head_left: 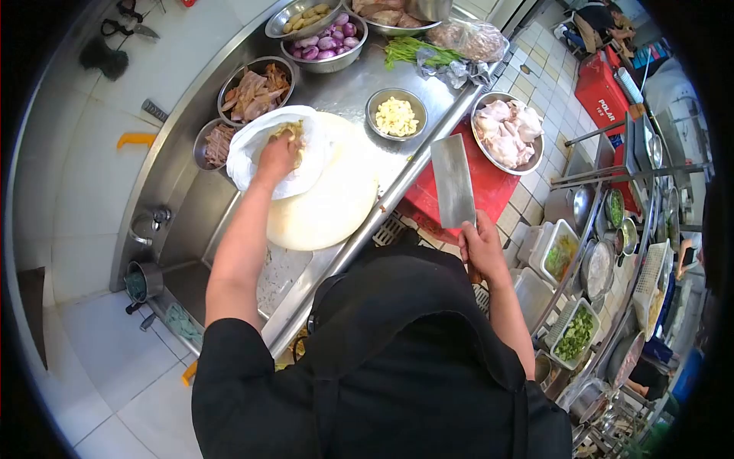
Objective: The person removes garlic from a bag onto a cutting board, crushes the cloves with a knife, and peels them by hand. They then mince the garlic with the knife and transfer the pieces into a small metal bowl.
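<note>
My left hand [279, 157] reaches into the mouth of a white plastic bag [256, 134], its fingers curled down among yellow-brown pieces [293, 131] that I cannot identify. The bag rests on the left edge of a round, pale chopping board [336, 203]. Out to the right, my right hand [483, 249] is wrapped round the handle of a cleaver [453, 182], whose broad blade points up and away from me, above a red surface [428, 195]. A small metal bowl of chopped pale-yellow pieces [395, 117] stands just beyond the board.
Metal bowls of shallots [325, 46], meat [256, 96] and sliced meat [218, 145] line the steel counter's far side. Green stalks [413, 52] lie near a plastic bag [466, 40]. Raw chicken [507, 131] fills a bowl on the right. A sink [180, 229] adjoins the counter.
</note>
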The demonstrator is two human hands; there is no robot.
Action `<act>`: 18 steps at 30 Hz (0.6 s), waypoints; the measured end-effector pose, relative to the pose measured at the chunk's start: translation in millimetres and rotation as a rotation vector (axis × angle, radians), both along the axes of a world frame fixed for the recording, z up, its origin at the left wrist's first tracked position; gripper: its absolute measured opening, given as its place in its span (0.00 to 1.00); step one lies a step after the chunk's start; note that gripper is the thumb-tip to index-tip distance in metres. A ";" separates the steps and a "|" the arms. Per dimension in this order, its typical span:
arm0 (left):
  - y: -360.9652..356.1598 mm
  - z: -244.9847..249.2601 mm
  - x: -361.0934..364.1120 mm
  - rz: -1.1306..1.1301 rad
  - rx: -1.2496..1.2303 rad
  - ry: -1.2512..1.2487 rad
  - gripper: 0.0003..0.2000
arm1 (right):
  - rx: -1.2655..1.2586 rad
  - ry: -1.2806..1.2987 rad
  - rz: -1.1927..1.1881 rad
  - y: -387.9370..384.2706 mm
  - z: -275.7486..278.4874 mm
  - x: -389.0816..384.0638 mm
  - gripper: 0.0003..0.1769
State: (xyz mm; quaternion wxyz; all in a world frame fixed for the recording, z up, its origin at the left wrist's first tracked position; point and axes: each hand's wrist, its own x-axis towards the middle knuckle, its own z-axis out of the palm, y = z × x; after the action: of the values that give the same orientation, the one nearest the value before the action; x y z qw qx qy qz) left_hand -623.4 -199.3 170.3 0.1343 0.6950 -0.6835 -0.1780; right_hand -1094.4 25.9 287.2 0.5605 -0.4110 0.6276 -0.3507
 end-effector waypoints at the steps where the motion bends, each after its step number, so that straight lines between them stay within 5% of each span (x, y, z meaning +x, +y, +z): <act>1: -6.8 3.8 8.5 -0.019 -0.005 -0.016 0.21 | -0.010 0.010 -0.004 1.2 0.9 0.0 0.09; 4: -18.9 25.6 24.5 -0.041 -0.086 0.048 0.19 | -0.019 0.029 -0.029 3.2 8.5 1.5 0.10; 10: 36.8 77.7 -9.6 0.124 0.019 0.669 0.24 | -0.039 -0.015 -0.019 0.5 -1.6 -3.7 0.11; 13: 95.5 38.0 -47.0 0.199 0.149 0.585 0.31 | -0.012 -0.040 0.028 -7.7 -10.5 -5.9 0.11; 18: 128.8 -17.0 -63.8 0.032 0.039 0.147 0.22 | 0.025 -0.075 0.102 -21.0 -11.9 -2.9 0.08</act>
State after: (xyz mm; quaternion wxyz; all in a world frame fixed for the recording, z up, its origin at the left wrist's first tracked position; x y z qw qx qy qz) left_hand -687.3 -70.5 153.2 0.1736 0.6931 -0.6572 -0.2398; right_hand -1097.3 4.9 275.3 0.6058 -0.4223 0.5886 -0.3290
